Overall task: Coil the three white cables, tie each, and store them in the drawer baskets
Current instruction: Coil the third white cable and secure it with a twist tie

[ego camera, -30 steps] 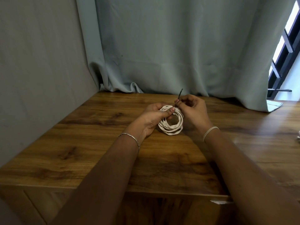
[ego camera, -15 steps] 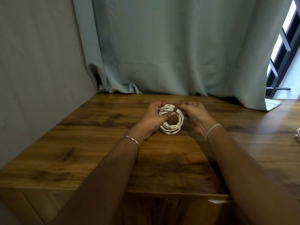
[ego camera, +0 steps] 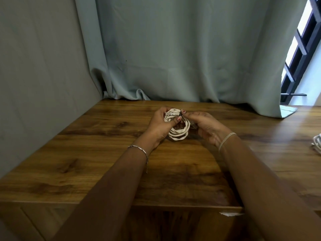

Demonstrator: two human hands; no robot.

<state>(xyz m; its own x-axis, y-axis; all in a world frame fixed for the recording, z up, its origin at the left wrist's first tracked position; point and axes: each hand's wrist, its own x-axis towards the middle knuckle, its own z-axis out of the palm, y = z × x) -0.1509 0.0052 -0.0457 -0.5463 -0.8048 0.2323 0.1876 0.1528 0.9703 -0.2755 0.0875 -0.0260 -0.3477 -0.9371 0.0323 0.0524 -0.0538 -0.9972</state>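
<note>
**Wooden table, one coil held between two hands**

Seen from the head camera, a brown wooden table (ego camera: 90,153) fills the lower half of the picture, with a grey wall (ego camera: 38,75) on the left and a pale blue-grey curtain (ego camera: 182,58) hanging down to the table's far edge. At the upper right, past the curtain's hem, a dark-barred window (ego camera: 302,49) lets in daylight.

Both forearms reach forward to the middle of the table. Between the hands is the coiled white cable (ego camera: 178,132), wound in several loops, its lower part close to the wood; whether it touches the table cannot be told. The left hand (ego camera: 159,126) grips the coil's left side, fingers curled round the far loops and the thumb pressed over the near ones. Two pale plug ends lie across the top of the coil by those fingers. The right hand (ego camera: 205,126) meets the coil at its top, where thumb and forefinger pinch a small dark tie (ego camera: 180,114) against the loops; the other fingers are loosely bent beside the coil.

A thin metal bracelet (ego camera: 139,149) circles the left wrist and a pale band (ego camera: 226,140) the right. Well apart, at the table's right edge, part of another white cable (ego camera: 317,142) shows.
</note>
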